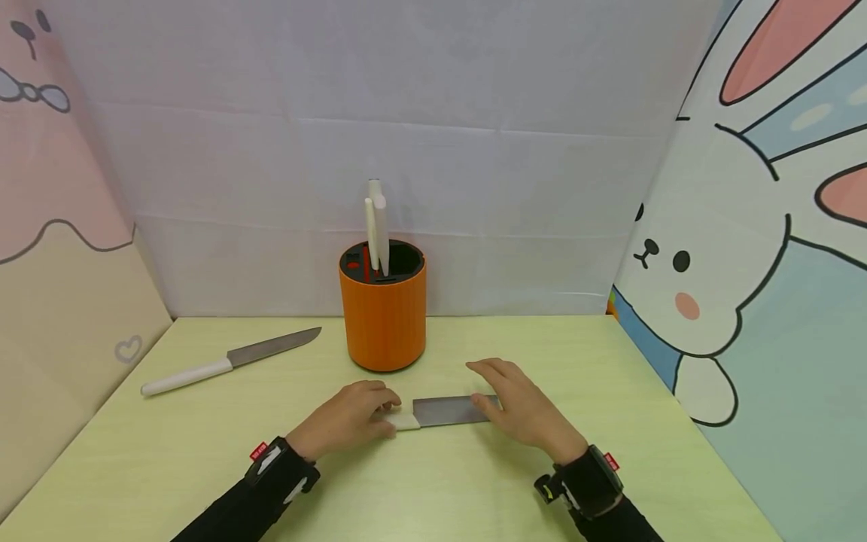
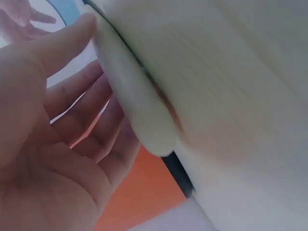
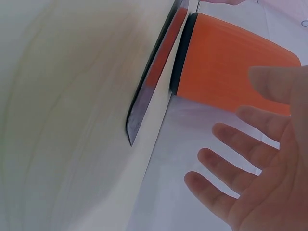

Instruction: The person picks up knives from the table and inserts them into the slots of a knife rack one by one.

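Note:
A cleaver-shaped kitchen knife [image 1: 447, 411] with a broad grey blade and a white handle [image 2: 139, 106] lies flat on the table. My left hand [image 1: 355, 416] is around the handle end, thumb on one side and fingers on the other. In the left wrist view the thumb tip is at the handle, and the fingertips are partly hidden behind it. Over the blade's tip end is my right hand [image 1: 518, 406], fingers spread and holding nothing. The right wrist view shows its fingers [image 3: 236, 168] apart from the blade [image 3: 149, 91].
Behind the knife stands an orange knife block [image 1: 382, 324] with a black top and several white handles [image 1: 378, 226] sticking up. Another white-handled knife [image 1: 233, 361] lies at the left of the pale table [image 1: 433, 489]. A white cloth [image 1: 271, 165] hangs behind.

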The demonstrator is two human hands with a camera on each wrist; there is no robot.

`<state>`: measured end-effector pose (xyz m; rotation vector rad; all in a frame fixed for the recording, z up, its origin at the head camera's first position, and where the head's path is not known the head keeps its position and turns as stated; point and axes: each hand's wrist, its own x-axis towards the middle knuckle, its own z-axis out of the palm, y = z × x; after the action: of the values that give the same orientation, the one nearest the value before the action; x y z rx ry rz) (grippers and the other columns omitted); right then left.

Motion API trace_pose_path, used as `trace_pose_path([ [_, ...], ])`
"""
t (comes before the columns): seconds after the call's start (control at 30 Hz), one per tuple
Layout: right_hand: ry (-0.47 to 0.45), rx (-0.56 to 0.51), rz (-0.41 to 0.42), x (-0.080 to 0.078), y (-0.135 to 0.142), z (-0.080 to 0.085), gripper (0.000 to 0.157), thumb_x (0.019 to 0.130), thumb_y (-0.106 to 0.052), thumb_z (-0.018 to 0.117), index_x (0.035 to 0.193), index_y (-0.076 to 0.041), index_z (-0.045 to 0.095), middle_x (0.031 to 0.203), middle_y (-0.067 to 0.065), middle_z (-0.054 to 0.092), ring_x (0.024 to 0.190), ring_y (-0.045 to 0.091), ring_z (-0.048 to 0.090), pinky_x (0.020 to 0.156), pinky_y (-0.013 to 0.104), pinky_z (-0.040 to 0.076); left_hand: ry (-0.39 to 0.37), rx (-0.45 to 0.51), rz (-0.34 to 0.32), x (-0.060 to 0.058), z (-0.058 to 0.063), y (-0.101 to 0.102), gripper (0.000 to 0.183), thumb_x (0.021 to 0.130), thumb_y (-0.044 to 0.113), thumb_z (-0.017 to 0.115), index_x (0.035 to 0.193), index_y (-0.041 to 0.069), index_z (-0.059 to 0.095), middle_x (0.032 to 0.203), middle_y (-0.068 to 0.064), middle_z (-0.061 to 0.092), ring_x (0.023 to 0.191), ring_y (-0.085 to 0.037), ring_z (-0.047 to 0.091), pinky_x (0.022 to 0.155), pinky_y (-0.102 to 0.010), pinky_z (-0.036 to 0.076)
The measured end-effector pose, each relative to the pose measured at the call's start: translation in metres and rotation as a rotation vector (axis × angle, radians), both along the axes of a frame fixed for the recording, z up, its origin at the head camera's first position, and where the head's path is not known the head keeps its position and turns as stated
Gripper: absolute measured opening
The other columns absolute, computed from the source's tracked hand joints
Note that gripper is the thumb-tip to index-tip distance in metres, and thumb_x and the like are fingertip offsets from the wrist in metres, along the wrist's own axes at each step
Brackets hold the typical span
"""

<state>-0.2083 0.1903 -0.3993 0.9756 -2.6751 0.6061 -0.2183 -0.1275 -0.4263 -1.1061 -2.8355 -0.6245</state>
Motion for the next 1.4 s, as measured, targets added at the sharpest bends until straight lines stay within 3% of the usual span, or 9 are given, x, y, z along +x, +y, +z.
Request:
trace_pose_path([
  [0.2,0.013,-0.014,0.028,-0.001,-0.006,0.002,0.047,0.096,-0.025,0.060,0.138,-0.012,0.046,0.132,0.004,0.048,0.122,0.021,0.043,0.099,0.042,0.042,0.047,0.077,0.109,0.001,0.000,-0.014,0.040,0.093,0.044,0.060,0.124,0.019,0.061,0.113,0.006,0.061,0.101,-0.010,0.053,0.085,-0.035,0.049],
  [0.4,0.034,-0.016,0.075,-0.004,-0.022,0.006,0.046,0.095,-0.023,0.061,0.137,-0.013,0.048,0.132,0.002,0.049,0.123,0.017,0.042,0.101,0.038,0.040,0.025,0.267,0.197,0.002,0.002,-0.025,0.037,0.094,0.053,0.055,0.124,0.031,0.057,0.118,0.015,0.056,0.102,-0.009,0.054,0.085,-0.035,0.049],
  [0.5,0.041,-0.008,0.089,-0.005,-0.032,0.010,0.045,0.095,-0.025,0.060,0.137,-0.015,0.048,0.131,0.001,0.049,0.123,0.016,0.041,0.101,0.037,0.040,0.025,0.341,0.197,0.001,0.001,-0.029,0.036,0.094,0.052,0.053,0.125,0.033,0.055,0.117,0.019,0.054,0.103,-0.011,0.054,0.086,-0.035,0.049],
  [0.63,0.044,0.005,0.111,-0.005,-0.044,0.013,0.045,0.095,-0.025,0.061,0.137,-0.016,0.049,0.131,0.000,0.050,0.122,0.014,0.041,0.101,0.035,0.040,0.028,0.392,0.193,-0.001,0.000,-0.035,0.035,0.096,0.050,0.052,0.126,0.032,0.055,0.120,0.012,0.056,0.104,-0.011,0.054,0.088,-0.037,0.049],
  [0.93,0.075,0.011,0.212,-0.004,-0.079,0.007,0.047,0.085,-0.017,0.073,0.129,-0.011,0.056,0.121,0.002,0.055,0.111,0.019,0.049,0.094,0.034,0.045,0.029,0.423,0.203,0.000,0.010,-0.043,0.032,0.099,0.044,0.051,0.127,0.030,0.054,0.123,0.004,0.056,0.104,-0.008,0.053,0.089,-0.042,0.049],
  [1.4,-0.082,0.144,0.209,0.000,-0.125,0.000,0.043,0.080,-0.022,0.078,0.120,-0.014,0.063,0.108,0.000,0.059,0.097,0.012,0.052,0.087,0.025,0.046,0.060,0.474,0.229,-0.002,0.015,-0.052,0.034,0.099,0.041,0.051,0.130,0.026,0.054,0.122,0.004,0.056,0.103,-0.006,0.053,0.088,-0.040,0.050],
])
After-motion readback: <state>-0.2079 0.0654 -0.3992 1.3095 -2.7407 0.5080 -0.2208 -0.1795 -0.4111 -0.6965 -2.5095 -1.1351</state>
